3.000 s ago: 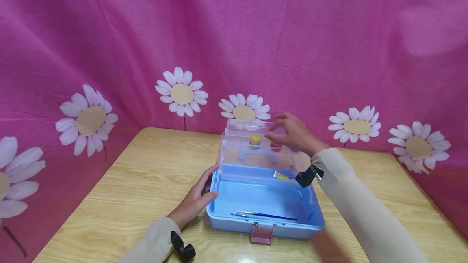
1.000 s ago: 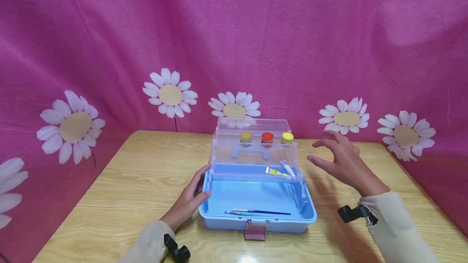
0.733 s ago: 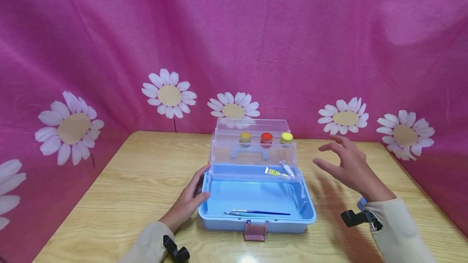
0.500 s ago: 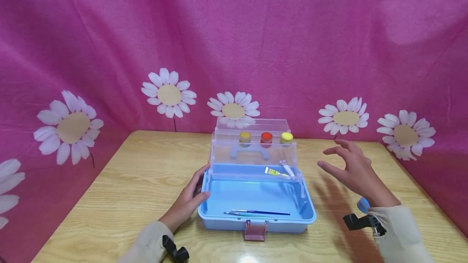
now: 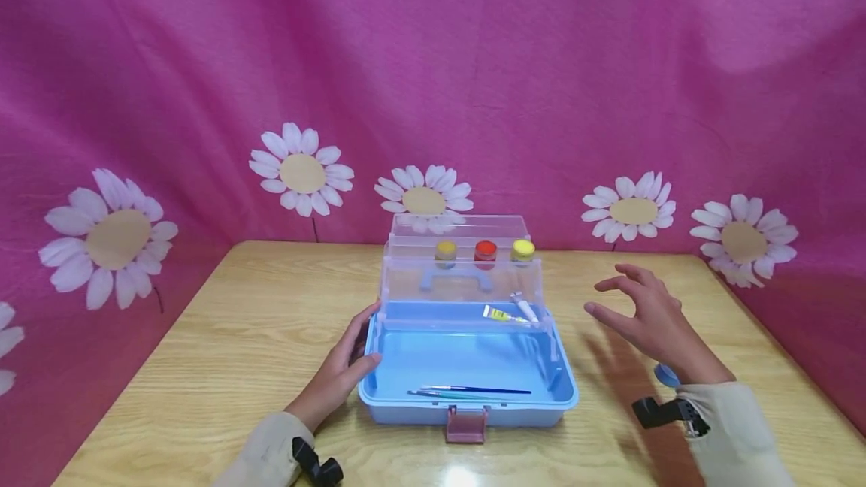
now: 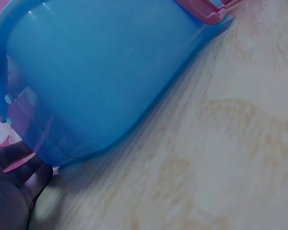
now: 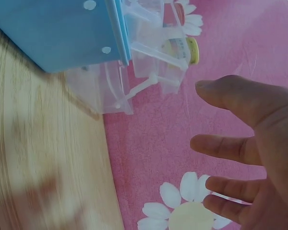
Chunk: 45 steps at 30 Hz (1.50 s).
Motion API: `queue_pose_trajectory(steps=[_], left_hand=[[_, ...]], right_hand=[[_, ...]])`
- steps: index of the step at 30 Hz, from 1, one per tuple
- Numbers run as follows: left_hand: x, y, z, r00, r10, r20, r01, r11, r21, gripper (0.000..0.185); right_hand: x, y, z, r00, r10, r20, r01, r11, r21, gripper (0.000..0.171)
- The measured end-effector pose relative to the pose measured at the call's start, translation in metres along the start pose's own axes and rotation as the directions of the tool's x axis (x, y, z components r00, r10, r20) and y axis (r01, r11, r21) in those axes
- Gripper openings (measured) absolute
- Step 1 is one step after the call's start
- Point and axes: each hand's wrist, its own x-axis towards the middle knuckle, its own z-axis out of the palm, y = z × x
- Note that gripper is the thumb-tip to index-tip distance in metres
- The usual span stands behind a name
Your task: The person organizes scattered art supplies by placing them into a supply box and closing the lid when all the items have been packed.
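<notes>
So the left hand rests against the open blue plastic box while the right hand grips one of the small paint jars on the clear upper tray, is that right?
Not quite. The left hand does rest against the open blue plastic box, but the right hand grips nothing: the head view shows it open above the wooden table, to the right of the box and apart from the small paint jars on the clear upper tray.

A blue plastic tiered storage box (image 5: 379, 400) stands open mid-table (image 5: 223, 367). Two thin paintbrushes (image 5: 467, 391) lie in its base, two small paint tubes (image 5: 512, 312) on the tray behind, three round-lidded paint jars (image 5: 484, 250) on the rearmost tray.
</notes>
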Motion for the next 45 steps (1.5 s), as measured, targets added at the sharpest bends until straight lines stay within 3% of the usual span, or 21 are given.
queue_pose_trajectory(steps=[5,11,19,29,45], left_hand=[[-0.002,0.001,-0.002,1.000,-0.009,0.002,0.009,1.000,0.020,0.064],[-0.001,0.002,-0.004,0.999,0.031,0.015,-0.031,0.999,0.029,0.063],[-0.001,0.001,0.001,1.000,0.002,-0.001,-0.002,1.000,0.023,0.063],[0.001,0.000,0.001,1.000,-0.016,-0.004,0.016,1.000,0.021,0.064],[-0.001,-0.001,0.001,1.000,-0.004,0.010,0.004,1.000,0.025,0.064]], right_hand=[[-0.002,0.000,-0.003,0.999,0.024,0.023,-0.025,1.000,0.010,0.051],[-0.004,-0.001,-0.008,0.999,0.038,0.025,-0.038,0.999,0.015,0.053],[-0.005,0.005,-0.018,0.999,0.037,0.027,-0.036,0.999,-0.018,0.054],[-0.009,0.019,-0.029,0.988,0.120,0.095,-0.111,0.989,-0.094,0.063],[-0.018,0.040,-0.038,0.937,0.229,0.264,-0.171,0.960,-0.223,0.067]])
